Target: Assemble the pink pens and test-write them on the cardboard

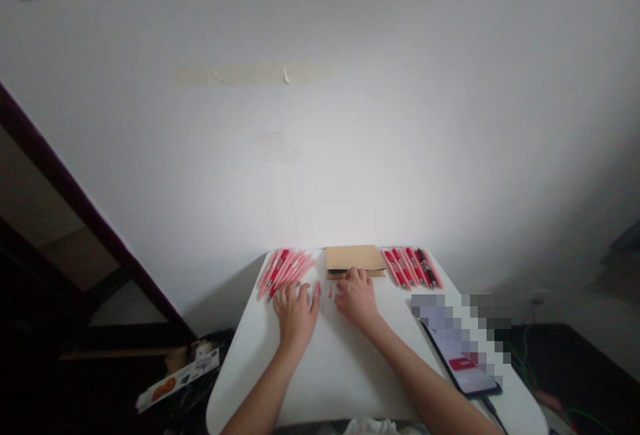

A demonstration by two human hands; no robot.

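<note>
My left hand (296, 307) rests low over the white table, fingers apart and slightly bent, just in front of a loose pile of pink and red pens (287, 268). Something pink shows at its thumb tip, too small to make out. My right hand (357, 298) has bent fingers at the front edge of a brown cardboard-coloured folder or notebook (355, 258); whether they touch it I cannot tell. Between the hands lies a small pink piece (330, 291). A thin, faint, clear strip (323, 296) runs beside it.
A row of pink, red and black pens (413, 268) lies at the table's back right. On the right side is a phone (463, 362) with a cable. The white table (345, 375) meets a wall behind. Boxes and clutter (180, 378) stand on the floor at left.
</note>
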